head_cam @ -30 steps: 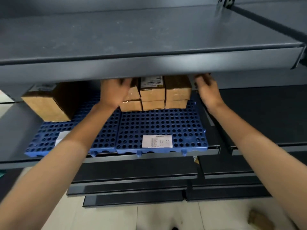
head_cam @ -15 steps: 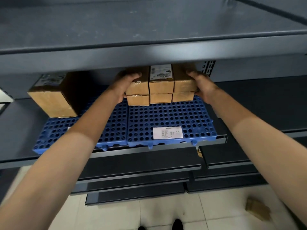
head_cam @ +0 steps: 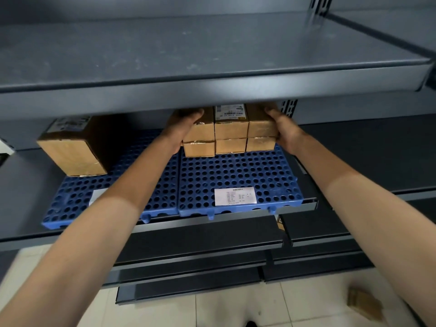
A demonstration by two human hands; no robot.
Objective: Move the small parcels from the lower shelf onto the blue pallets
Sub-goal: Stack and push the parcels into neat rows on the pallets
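Several small brown parcels [head_cam: 231, 129] stand stacked in two rows at the back of the right blue pallet [head_cam: 238, 175]. My left hand [head_cam: 182, 128] presses against the left end of the stack, fingers over the top left parcel. My right hand [head_cam: 284, 129] clasps the right end, thumb on the top right parcel. The middle top parcel carries a white label. A larger brown box [head_cam: 73, 149] sits on the left blue pallet [head_cam: 77, 197]. The backs of the parcels are hidden under the shelf above.
A grey metal shelf [head_cam: 212, 90] overhangs the pallets closely. A white paper label [head_cam: 234, 195] lies on the right pallet's front. Dark lower shelves [head_cam: 200, 246] step out below. A small brown parcel [head_cam: 363, 303] lies on the tiled floor at lower right.
Both hands came down from under the upper shelf and closed in on the two ends of the parcel stack. In the last half second they barely shifted.
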